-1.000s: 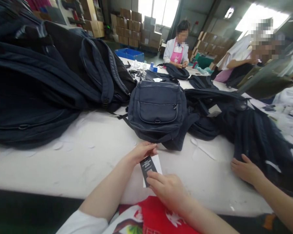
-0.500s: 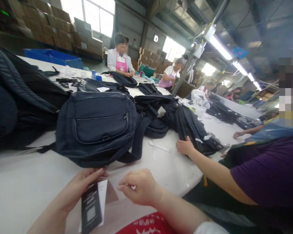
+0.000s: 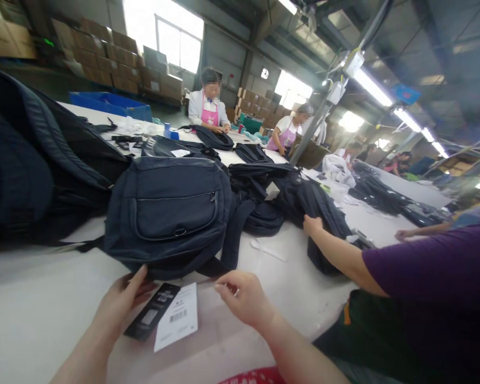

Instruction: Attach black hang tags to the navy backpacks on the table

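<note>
A dark navy backpack lies on the white table, its front pocket facing up. My left hand is at the backpack's near edge, fingers apart, its thumb resting near the fabric. Beside those fingers a black tag and a white label with a barcode lie partly overlapping. To the right, my right hand is closed in a pinch just above the table; what it holds, if anything, is too small to name.
More dark bags lie behind, and a large one stands at left. A person in a purple sleeve touches a bag at right. A blue bin stands at the back left.
The tags have gone from hanging at my left hand to lying near the table, the white one now spread out. My left hand has opened. The co-worker's arm has shifted on the bag.
</note>
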The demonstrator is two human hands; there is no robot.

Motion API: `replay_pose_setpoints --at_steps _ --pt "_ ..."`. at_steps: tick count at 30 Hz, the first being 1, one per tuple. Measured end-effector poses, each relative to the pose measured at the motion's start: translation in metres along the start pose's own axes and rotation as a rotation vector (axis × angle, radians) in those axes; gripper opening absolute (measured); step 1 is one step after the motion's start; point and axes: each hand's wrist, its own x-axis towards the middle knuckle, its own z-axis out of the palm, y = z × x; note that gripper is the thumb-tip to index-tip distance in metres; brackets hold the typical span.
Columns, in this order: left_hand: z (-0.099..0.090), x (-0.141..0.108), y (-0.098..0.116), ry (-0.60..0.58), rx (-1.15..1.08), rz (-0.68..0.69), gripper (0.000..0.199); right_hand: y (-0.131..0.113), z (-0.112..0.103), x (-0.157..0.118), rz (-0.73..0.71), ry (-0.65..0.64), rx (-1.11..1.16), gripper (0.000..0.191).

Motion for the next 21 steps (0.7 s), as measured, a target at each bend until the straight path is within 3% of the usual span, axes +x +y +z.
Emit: replay_pose_setpoints --at_steps 4,7,11,17,21 --pt "0.001 -0.002 0.002 -0.188 -0.458 -0.016 0.028 0.017 0.000 0.005 0.062 0.037 0.044 0.023" --pt "0.004 0.000 0.007 -0.280 -0.595 -0.037 0.028 0.036 0.003 0.012 0.081 0.035 0.090 0.029" --pt "0.009 0.010 0.008 -0.251 -0.657 0.000 0.040 0.052 0.007 0.015 0.115 -0.005 0.132 0.033" --pt "0.011 0.016 0.007 -0.145 -0.644 0.035 0.039 0.058 0.010 0.016 0.213 -0.009 0.155 0.040" --pt "0.008 0.008 0.011 -0.185 -0.587 0.163 0.042 0.061 0.013 0.034 0.286 0.087 0.284 0.051"
